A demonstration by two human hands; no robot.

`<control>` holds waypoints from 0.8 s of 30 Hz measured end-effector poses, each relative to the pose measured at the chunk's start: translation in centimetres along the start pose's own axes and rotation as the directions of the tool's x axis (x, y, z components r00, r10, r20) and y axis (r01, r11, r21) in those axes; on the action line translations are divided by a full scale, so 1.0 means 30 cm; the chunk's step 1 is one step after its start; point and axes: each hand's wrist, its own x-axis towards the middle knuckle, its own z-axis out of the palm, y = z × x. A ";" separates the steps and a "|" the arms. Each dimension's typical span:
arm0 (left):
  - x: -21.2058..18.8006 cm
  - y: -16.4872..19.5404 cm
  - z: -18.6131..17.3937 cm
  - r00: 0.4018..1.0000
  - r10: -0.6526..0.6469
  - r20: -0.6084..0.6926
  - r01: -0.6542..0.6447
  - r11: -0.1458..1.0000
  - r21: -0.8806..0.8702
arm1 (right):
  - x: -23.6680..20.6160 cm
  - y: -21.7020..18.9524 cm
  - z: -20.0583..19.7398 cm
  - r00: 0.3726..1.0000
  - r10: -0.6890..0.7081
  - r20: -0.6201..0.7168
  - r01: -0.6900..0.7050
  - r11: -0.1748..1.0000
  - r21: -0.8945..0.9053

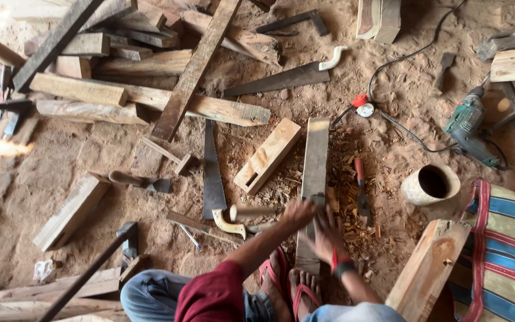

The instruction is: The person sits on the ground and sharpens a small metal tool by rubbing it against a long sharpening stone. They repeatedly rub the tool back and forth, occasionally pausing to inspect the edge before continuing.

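The person squats on the sandy floor (61, 161) with both feet pinning the near end of a long, grey, weathered wooden plank (315, 161). The left hand (298, 213) grips a pale wooden mallet (251, 211) over the plank; the right hand (328, 234) is blurred, fingers spread, lying on the plank just beside it, and whether it pinches a small tool cannot be told. Brown wood chips (347, 203) lie heaped just right of the hands, so some cutting appears done; how much is left cannot be read. A red-handled chisel (361, 189) rests among the chips, a cream-handled handsaw (214, 179) left of the hands.
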 end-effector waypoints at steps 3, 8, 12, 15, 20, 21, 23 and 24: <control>0.057 -0.015 -0.060 0.998 -0.068 0.009 0.068 0.994 -0.088 | 0.064 0.028 -0.076 0.998 -0.013 -0.065 0.011 1.000 -0.016; -0.162 0.086 -0.002 0.987 0.139 0.082 -0.132 0.987 -0.086 | -0.191 -0.092 -0.010 1.000 0.006 0.023 -0.007 0.996 0.084; -0.188 0.098 0.027 0.989 0.147 0.034 -0.147 0.989 -0.008 | -0.209 -0.101 0.021 0.998 0.035 0.056 -0.034 0.999 -0.012; -0.038 0.030 -0.025 0.999 0.026 -0.021 -0.027 0.999 -0.033 | -0.018 -0.024 -0.025 0.999 -0.002 -0.045 0.005 0.999 0.053; 0.039 0.013 -0.057 0.986 -0.040 0.163 0.052 0.996 -0.069 | 0.016 0.025 -0.017 0.996 -0.029 -0.084 0.030 1.000 0.008; 0.000 0.038 -0.040 0.977 -0.031 0.212 0.047 0.996 -0.071 | -0.047 0.002 0.015 0.999 -0.004 -0.048 0.007 0.998 0.060; -0.111 0.070 0.003 0.985 0.086 0.150 -0.082 0.996 -0.035 | -0.144 -0.057 0.067 0.989 -0.008 -0.149 0.029 0.990 0.140; -0.162 0.091 0.025 0.978 0.202 0.046 -0.202 0.979 0.002 | -0.212 -0.083 0.097 0.962 -0.030 -0.271 0.075 0.985 0.158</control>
